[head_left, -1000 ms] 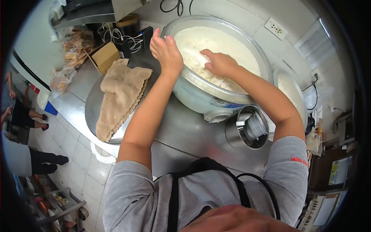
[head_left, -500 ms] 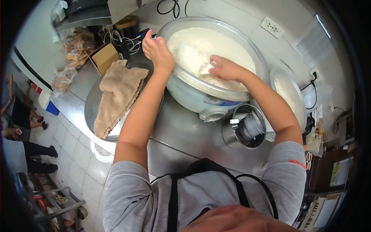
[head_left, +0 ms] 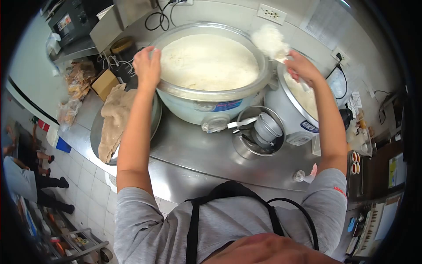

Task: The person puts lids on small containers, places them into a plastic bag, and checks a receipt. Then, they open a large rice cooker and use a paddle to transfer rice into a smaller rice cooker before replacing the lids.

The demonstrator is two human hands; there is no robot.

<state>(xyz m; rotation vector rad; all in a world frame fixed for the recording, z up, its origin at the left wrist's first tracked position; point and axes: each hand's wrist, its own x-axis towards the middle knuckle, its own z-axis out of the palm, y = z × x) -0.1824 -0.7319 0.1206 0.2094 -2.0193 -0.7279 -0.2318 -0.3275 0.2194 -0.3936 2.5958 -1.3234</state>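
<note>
White rice (head_left: pixel 209 61) fills the large rice cooker (head_left: pixel 184 103) in front of me. My left hand (head_left: pixel 147 66) grips that cooker's left rim, fingers bent over the edge. My right hand (head_left: pixel 303 69) is closed around a white rice paddle (head_left: pixel 280 58), held up over the gap between the two cookers. A heaped clump of rice (head_left: pixel 269 42) covers the paddle's blade, slightly blurred. Below that hand stands a second rice cooker (head_left: pixel 274 99), grey-white, with rice (head_left: pixel 303 94) inside it too.
A metal pot (head_left: pixel 248 147) holding utensils stands between the cookers' fronts. On the left, brown cloth (head_left: pixel 116 116) drapes over a round metal pan (head_left: pixel 154 112). A cardboard box (head_left: pixel 104 85), cables and bagged goods (head_left: pixel 79 79) lie behind it. People (head_left: pixel 26 176) stand far left.
My right hand has lifted the paddle out of the large cooker and moved right, carrying rice. My left hand has gone from raised and spread to the rim. The view has shifted.
</note>
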